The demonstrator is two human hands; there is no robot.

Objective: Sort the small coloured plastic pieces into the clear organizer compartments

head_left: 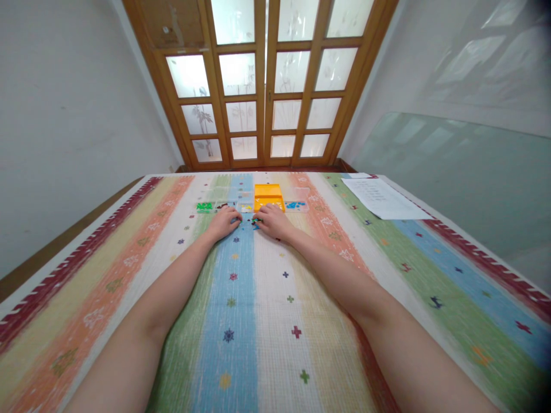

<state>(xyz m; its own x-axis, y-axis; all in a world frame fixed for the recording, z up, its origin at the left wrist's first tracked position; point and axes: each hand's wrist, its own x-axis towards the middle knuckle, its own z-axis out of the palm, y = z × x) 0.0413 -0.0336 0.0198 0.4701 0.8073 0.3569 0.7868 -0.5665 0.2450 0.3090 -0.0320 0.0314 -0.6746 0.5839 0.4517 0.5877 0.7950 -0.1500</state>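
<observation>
Both my arms stretch far out over a striped tablecloth. My left hand and my right hand rest on the cloth close together, fingers curled down over a small heap of tiny coloured pieces. What the fingers hold is too small to make out. Just beyond the hands stands a clear compartment box with green pieces, yellow pieces and blue pieces in separate sections. An orange tray sits in the middle of that row.
A white printed sheet lies at the far right of the table. Wooden doors with frosted glass panes stand behind the table. A glass pane leans at the right wall.
</observation>
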